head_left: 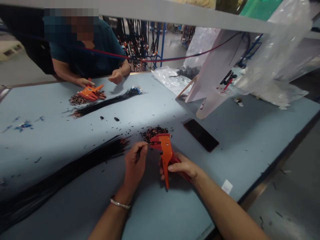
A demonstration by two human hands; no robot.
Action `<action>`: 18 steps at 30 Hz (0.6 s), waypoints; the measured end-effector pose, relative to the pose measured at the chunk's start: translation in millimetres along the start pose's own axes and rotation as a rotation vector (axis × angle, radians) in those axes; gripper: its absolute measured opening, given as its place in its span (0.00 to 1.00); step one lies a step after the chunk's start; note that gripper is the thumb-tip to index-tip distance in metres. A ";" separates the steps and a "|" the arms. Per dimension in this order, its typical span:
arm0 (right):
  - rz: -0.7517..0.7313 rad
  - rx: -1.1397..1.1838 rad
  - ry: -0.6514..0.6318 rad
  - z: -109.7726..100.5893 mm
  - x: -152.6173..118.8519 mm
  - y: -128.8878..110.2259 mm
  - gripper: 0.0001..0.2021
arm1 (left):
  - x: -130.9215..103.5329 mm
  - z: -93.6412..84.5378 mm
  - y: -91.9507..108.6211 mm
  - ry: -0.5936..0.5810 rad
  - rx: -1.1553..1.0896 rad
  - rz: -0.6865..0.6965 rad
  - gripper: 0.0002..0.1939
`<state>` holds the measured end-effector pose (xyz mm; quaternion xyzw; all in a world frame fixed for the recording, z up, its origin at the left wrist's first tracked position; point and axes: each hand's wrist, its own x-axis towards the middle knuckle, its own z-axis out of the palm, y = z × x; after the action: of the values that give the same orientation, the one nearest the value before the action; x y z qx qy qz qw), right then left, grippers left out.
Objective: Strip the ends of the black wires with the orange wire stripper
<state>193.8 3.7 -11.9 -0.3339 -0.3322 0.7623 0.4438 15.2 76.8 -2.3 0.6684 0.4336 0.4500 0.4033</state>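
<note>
My right hand (183,167) is wrapped round the handles of an orange and red wire stripper (165,146), whose head points away from me and to the left. In a pinch, my left hand (135,160) holds the end of a thin black wire (148,144) at the stripper's jaws. Whether the jaws bite on the wire is too small to tell. Just behind the tool lies a pile of black and copper-coloured offcuts (153,132). A long bundle of black wires (72,170), with reddish ends near my left hand, stretches across the table to the left.
Across the table (147,100) a co-worker (85,56) holds another orange wire stripper (90,93) beside a second wire bundle (107,102). A phone (201,135) and a plastic cup (212,101) stand to my right. A shelf edge (160,15) and a red-blue cable (160,60) cross above.
</note>
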 end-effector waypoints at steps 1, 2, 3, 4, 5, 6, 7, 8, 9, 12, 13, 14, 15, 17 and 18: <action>0.008 0.000 -0.003 0.0 -0.2 0.5 0.20 | -0.4 -0.1 0.3 -0.006 0.005 -0.003 0.09; 0.015 0.001 -0.007 0.0 -0.4 0.8 0.20 | -0.9 -0.2 0.4 -0.008 0.008 -0.007 0.08; 0.019 0.003 -0.010 0.1 -0.6 1.0 0.21 | -1.3 -0.3 0.4 -0.009 0.008 -0.012 0.08; 0.021 0.005 -0.011 0.1 -0.8 1.2 0.21 | -1.7 -0.3 0.2 -0.010 0.006 -0.015 0.08; 0.023 0.008 -0.012 0.2 -1.0 1.3 0.21 | -1.9 -0.4 -0.2 -0.011 0.002 -0.019 0.08; 0.023 0.009 -0.013 0.2 -1.0 1.3 0.21 | -1.9 -0.4 -0.8 -0.011 -0.002 -0.024 0.08; 0.021 0.010 -0.015 0.1 -1.0 1.4 0.21 | -1.8 -0.5 -1.3 -0.009 -0.008 -0.030 0.08; 0.019 0.010 -0.016 -0.1 -0.8 1.6 0.21 | -1.4 -0.7 -1.9 -0.005 -0.014 -0.035 0.08; 0.018 0.011 -0.020 -0.5 -0.6 1.8 0.21 | -0.8 -0.9 -2.3 0.002 -0.019 -0.039 0.08; 0.003 0.028 -0.016 -2.4 1.0 2.8 0.20 | 1.3 -1.6 -2.6 0.025 -0.030 -0.051 0.08; -0.010 0.036 -0.012 -3.2 1.9 3.1 0.19 | 2.0 -1.7 -2.5 0.029 -0.034 -0.052 0.08; -0.024 0.043 -0.008 -4.0 2.8 3.4 0.19 | 2.5 -1.7 -2.6 0.032 -0.039 -0.049 0.08; -0.039 0.048 -0.002 -4.8 3.8 3.5 0.18 | 3.0 -1.5 -2.8 0.034 -0.046 -0.043 0.08; -0.064 0.054 0.013 -6.0 5.9 3.7 0.18 | 3.6 -0.6 -3.8 0.037 -0.058 -0.026 0.09; -0.072 0.057 0.023 -6.5 6.9 3.9 0.18 | 3.8 0.1 -4.5 0.038 -0.063 -0.018 0.08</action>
<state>194.6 9.7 -20.2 -0.3176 -0.3171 0.7513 0.4839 15.1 81.7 -5.6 0.6428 0.4328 0.4724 0.4199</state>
